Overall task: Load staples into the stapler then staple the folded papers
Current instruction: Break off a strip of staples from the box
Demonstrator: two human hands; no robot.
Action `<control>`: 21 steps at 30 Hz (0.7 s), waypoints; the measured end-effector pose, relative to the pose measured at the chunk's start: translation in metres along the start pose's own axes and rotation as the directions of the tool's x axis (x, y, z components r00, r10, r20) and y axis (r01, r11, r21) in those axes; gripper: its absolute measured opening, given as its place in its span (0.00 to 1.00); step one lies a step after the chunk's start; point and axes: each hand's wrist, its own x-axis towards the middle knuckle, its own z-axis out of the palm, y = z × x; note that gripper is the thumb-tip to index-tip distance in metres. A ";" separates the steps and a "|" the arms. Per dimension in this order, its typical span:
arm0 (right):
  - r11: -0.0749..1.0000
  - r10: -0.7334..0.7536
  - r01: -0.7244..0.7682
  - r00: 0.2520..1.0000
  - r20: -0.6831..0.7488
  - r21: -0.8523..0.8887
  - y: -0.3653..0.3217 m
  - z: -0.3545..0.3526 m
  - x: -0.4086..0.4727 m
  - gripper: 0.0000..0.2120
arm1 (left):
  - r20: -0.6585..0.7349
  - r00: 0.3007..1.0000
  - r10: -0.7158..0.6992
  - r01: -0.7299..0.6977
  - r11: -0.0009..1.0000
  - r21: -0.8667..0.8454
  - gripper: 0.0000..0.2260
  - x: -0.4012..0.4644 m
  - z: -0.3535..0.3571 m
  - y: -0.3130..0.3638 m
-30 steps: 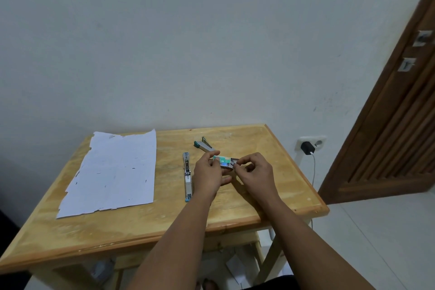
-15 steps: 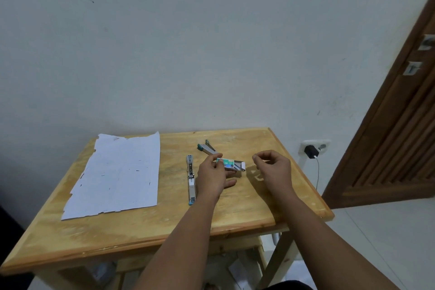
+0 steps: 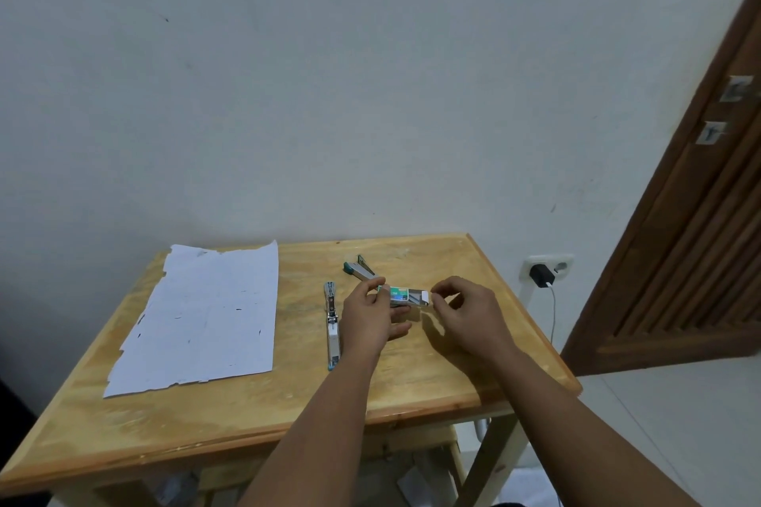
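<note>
My left hand (image 3: 367,319) holds a small green staple box (image 3: 405,296) just above the wooden table (image 3: 412,375). The box's inner tray sticks out to the right. My right hand (image 3: 469,313) pinches that tray's open end with thumb and forefinger. An opened stapler lies in two parts: the long metal magazine (image 3: 332,323) sits left of my left hand, and the teal-tipped top arm (image 3: 359,270) lies behind it. A white sheet of paper (image 3: 201,317) with torn edges lies flat on the table's left half.
The table stands against a pale wall. To the right, a wall socket with a black charger (image 3: 542,275) and white cable. A brown wooden door (image 3: 692,218) fills the right edge. Clutter shows under the table.
My right hand left the staple box, drew back to the right, then came back to its open end. The left hand kept holding the box.
</note>
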 end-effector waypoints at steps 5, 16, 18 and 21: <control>0.974 0.043 -0.050 0.998 0.036 0.222 -0.005 0.010 -0.008 0.08 | 0.012 1.000 0.003 -0.003 1.000 -0.005 0.14 -0.001 -0.001 0.000; 0.808 0.280 -0.296 0.954 0.111 0.509 -0.029 0.021 -0.001 0.05 | 0.059 0.998 -0.038 0.038 0.999 0.001 0.14 -0.010 0.000 0.005; 0.755 0.323 -0.378 0.925 0.199 0.536 -0.034 0.015 0.008 0.07 | 0.091 0.993 -0.070 0.070 0.998 0.007 0.15 -0.011 0.001 0.013; 0.685 0.387 -0.462 0.886 0.257 0.563 -0.035 0.005 0.030 0.08 | 0.089 0.996 0.012 -0.031 0.978 0.205 0.18 -0.014 0.002 0.029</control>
